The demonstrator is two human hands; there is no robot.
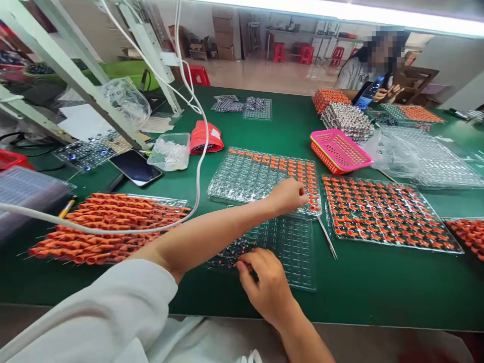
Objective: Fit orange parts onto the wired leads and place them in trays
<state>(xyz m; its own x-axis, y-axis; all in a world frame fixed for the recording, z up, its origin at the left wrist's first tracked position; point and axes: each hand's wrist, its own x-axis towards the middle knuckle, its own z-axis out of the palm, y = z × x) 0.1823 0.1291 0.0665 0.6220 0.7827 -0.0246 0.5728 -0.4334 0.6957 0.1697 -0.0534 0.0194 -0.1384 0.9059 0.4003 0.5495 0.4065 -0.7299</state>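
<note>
My left hand (288, 196) reaches across to the right, over the near right part of a clear blister tray (238, 176) partly filled with small orange pieces. Its fingers are curled closed; whatever they hold is hidden. Closer to me, my right hand (266, 282) has thumb and fingers pinched together at the edge of a small dark pile of thin parts with orange dots (230, 253). What sits in that pinch is too small to make out. The pile lies on the left part of a clear tray (297, 252).
Tweezers (327, 237) lie beside the trays. A tray full of orange pieces (385, 212) is at right, stacked orange parts (113, 227) at left. Behind stand a pink basket (340, 151), a plastic tub (170, 152) and a phone (136, 167). A white cable (198, 176) hangs in front. A person (372, 70) sits opposite.
</note>
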